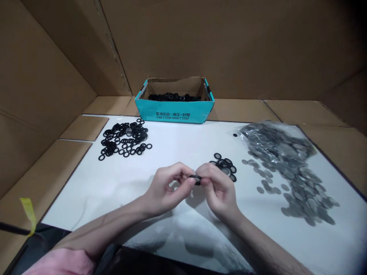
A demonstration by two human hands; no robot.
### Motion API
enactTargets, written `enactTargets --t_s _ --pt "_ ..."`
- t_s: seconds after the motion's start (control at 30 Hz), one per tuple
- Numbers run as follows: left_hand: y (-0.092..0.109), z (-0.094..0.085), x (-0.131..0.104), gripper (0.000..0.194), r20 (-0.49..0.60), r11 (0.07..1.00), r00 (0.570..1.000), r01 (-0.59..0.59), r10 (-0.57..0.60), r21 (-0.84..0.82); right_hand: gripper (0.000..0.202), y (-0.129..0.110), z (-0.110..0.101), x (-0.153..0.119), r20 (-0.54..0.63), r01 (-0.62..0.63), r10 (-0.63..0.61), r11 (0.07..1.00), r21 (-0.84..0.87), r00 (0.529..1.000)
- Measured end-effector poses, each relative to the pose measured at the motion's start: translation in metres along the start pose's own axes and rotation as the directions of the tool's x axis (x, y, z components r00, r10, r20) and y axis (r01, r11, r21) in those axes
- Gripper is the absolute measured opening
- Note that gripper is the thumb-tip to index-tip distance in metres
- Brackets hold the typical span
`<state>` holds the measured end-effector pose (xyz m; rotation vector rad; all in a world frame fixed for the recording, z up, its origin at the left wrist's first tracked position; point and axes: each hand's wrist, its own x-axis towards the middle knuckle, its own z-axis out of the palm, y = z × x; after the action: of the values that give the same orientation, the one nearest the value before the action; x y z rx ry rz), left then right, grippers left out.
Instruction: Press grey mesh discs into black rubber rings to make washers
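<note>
My left hand and my right hand meet over the middle of the white table. Together their fingertips pinch one small black ring between them. Just behind my right hand lies a small pile of black rings. A larger heap of black rings is spread at the far left. To the right, grey metal discs spill from a clear plastic bag.
A teal cardboard box holding more black rings stands at the back centre. Brown cardboard walls enclose the table on three sides. A yellow tape tab sticks up at the near left.
</note>
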<state>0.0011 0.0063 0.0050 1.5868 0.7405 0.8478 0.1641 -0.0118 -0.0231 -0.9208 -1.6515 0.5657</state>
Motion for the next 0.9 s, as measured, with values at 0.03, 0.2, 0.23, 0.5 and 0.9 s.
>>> enactTargets --t_s 0.03,0.2,0.23,0.5,0.9 --pt "0.0 0.0 -0.001 0.015 0.001 1.0 1.0 -0.006 0.006 -0.006 0.029 -0.001 0.0 0.0 0.001 0.006 -0.006 1.0 -0.004 1.0" --pt "0.001 0.0 0.0 0.015 0.01 0.999 1.0 0.006 -0.006 -0.036 0.025 -0.001 -0.002 0.0 0.006 0.04 -0.04 0.998 -0.049 0.999" --pt "0.002 -0.001 0.0 0.015 0.015 0.999 1.0 0.019 -0.018 -0.034 0.023 0.0 -0.003 -0.001 0.007 0.052 -0.052 0.996 -0.067 0.999" --pt "0.006 -0.012 0.004 0.016 0.111 0.978 0.991 0.05 -0.074 0.202 0.016 0.005 -0.007 0.0 0.046 0.146 -0.14 0.971 -0.189 0.989" --pt "0.002 -0.008 0.005 0.014 -0.009 0.987 0.998 -0.066 0.068 0.148 0.013 0.003 -0.011 0.0 0.134 0.147 -0.122 0.97 -0.193 0.983"
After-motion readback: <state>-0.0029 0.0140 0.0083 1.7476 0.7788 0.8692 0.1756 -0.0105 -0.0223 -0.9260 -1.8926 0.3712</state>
